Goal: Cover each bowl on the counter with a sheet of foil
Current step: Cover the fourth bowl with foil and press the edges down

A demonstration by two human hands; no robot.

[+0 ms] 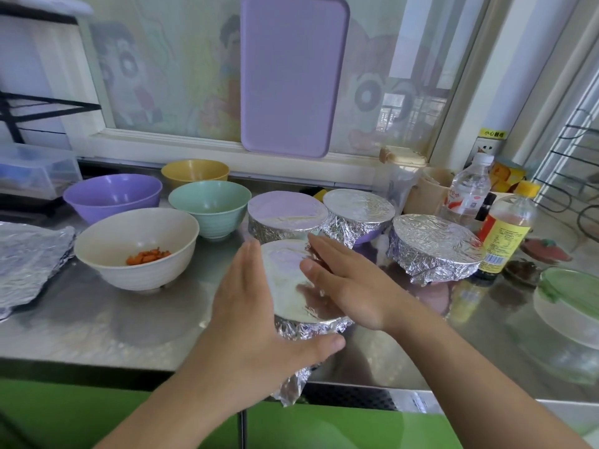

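A foil-covered bowl (291,286) stands near the counter's front edge between my hands. My left hand (252,306) lies flat against its left side with straight fingers and the thumb under the foil skirt. My right hand (343,286) presses straight fingers on the right of its foil top. Behind it stand three other foil-covered bowls (287,212) (358,207) (434,244). Uncovered at left are a cream bowl (107,254) holding orange pieces, a green bowl (210,205), a purple bowl (111,194) and a yellow bowl (194,171).
Loose foil sheets (29,254) lie at the far left. Bottles (468,189) (505,231) and jars crowd the back right. A glass bowl with a green lid (567,306) sits at the right. A purple board (291,76) leans on the window. The steel counter (146,325) ends near me.
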